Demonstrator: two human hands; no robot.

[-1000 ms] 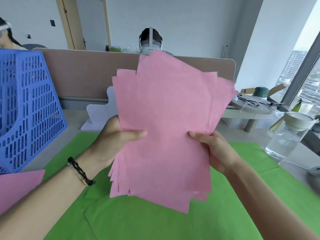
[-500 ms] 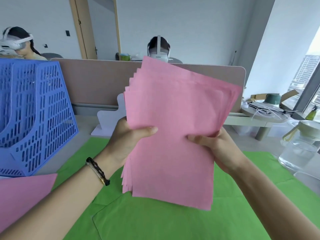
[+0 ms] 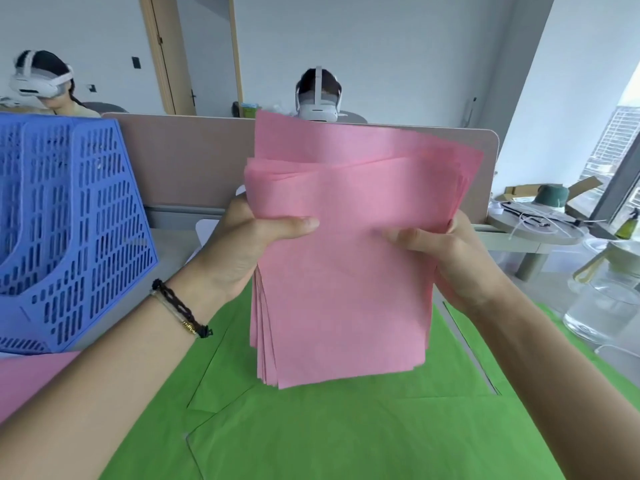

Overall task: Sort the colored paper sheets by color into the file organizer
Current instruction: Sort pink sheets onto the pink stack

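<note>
Overhead, I see pink sheets [image 3: 346, 271] gripped upright by left hand [image 3: 239, 251] and right hand [image 3: 453, 258]
Green sheets [image 3: 329, 427] cover the tabletop [image 3: 173, 240]; blue file organizer [image 3: 69, 220] left; window [image 3: 620, 133] right.

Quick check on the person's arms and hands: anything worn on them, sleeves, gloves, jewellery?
Both forearms are bare, no sleeves or gloves in view. The left hand has a black braided bracelet with a thin pale band at the wrist. The right hand wears nothing visible.
</note>
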